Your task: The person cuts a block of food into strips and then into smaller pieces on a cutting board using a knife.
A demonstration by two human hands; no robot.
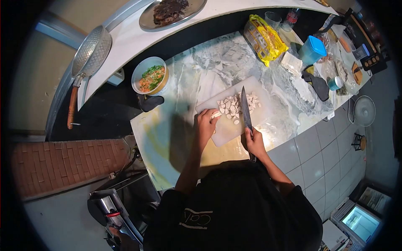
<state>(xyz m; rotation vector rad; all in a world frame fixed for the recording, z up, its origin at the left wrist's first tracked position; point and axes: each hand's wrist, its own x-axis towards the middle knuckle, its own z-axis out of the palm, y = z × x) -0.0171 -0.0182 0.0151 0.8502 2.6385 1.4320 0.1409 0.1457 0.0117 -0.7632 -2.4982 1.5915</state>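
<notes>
On a white cutting board lie many small pale slices of food, some round, whose kind I cannot make out. My right hand is closed around the handle of a large kitchen knife. Its long blade points away from me, across the slices. At the board's left side, my left hand has its fingers curled on a pale piece of food, beside the cut slices.
Left of the board stands a bowl of chopped orange and green food, with a dark cloth near it. A yellow package and a blue-lidded container stand at the back right. A pan and a tray rest on the raised ledge.
</notes>
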